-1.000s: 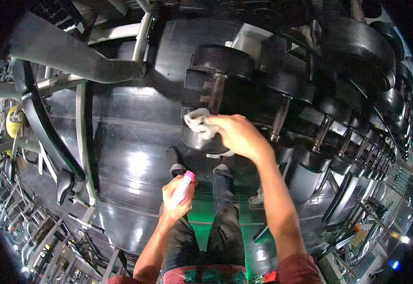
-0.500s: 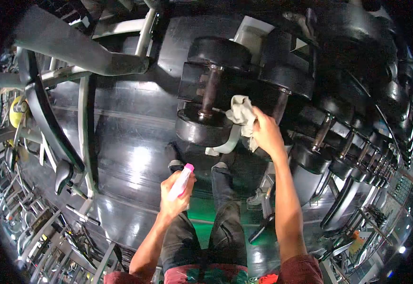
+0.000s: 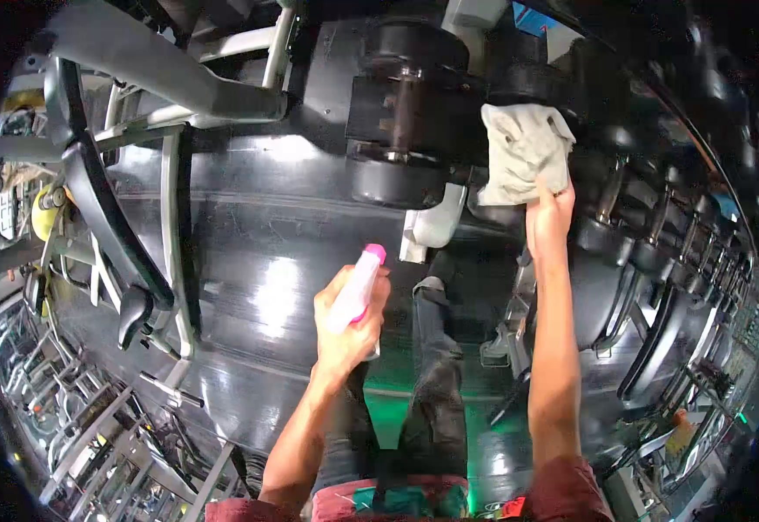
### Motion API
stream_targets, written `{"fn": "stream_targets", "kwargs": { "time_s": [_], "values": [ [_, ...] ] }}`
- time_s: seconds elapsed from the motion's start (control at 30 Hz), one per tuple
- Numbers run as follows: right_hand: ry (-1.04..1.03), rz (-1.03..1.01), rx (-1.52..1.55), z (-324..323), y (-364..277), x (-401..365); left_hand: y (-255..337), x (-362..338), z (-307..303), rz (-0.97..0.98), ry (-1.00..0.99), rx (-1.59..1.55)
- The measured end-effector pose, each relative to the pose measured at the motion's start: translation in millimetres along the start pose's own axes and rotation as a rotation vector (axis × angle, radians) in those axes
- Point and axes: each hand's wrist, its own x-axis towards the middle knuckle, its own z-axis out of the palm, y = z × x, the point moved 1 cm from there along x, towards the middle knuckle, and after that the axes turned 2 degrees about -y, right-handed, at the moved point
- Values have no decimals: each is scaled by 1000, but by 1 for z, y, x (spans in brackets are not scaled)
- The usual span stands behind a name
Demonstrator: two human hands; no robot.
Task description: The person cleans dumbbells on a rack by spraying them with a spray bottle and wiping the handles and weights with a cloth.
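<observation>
My right hand (image 3: pixel 550 209) grips a grey cloth (image 3: pixel 523 152) and presses it against a black dumbbell on the rack (image 3: pixel 658 226). The cloth hangs spread over the dumbbell's handle area, hiding it. To its left sits a large black dumbbell (image 3: pixel 401 117) with a dark metal handle. My left hand (image 3: pixel 349 326) holds a white spray bottle with a pink top (image 3: pixel 358 283), raised in front of my body and pointed up toward the rack. Below it are my dark trouser legs and shoes.
A long row of black dumbbells (image 3: pixel 632 252) runs along the rack to the right. A grey exercise machine with padded arms (image 3: pixel 110 209) stands at the left. The shiny black floor (image 3: pixel 249 252) lies between, with a green light reflection near my feet.
My right hand moved the cloth up and right, from the large left dumbbell to the one beside it. My left hand raised the spray bottle higher.
</observation>
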Motion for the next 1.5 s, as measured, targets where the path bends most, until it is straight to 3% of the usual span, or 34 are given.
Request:
{"fn": "stream_targets", "kwargs": {
  "time_s": [0.07,0.1,0.23,0.33,0.53,0.7,0.8,0.87,0.93,1.17,1.23,1.33,1.43,1.5],
  "values": [
    [113,146,385,4,-10,-35,6,-7,-13,45,76,63],
    [145,170,437,0,-4,-52,4,-10,-21,-34,59,56],
    [261,270,410,-1,-4,-137,2,-27,-53,132,25,215],
    [358,351,527,7,-18,-196,18,-45,-70,34,-20,128],
    [213,459,682,20,-50,-266,22,-83,-100,76,-219,79],
    [220,415,647,28,-77,-301,17,-94,-115,190,-205,64],
    [267,414,687,38,-96,-317,34,-93,-113,46,-158,41],
    [286,416,688,32,-85,-328,25,-82,-109,94,-109,59],
    [294,426,680,32,-85,-338,25,-71,-107,262,-115,126],
    [401,426,643,17,-78,-353,31,-45,-101,219,-99,162],
    [421,423,638,11,-78,-348,38,-44,-97,94,-123,139],
    [374,425,625,10,-84,-336,35,-39,-92,232,-108,184],
    [350,435,779,12,-92,-313,37,-37,-88,156,-108,196],
    [359,410,727,17,-92,-293,30,-34,-88,149,-100,184]
  ]
}}
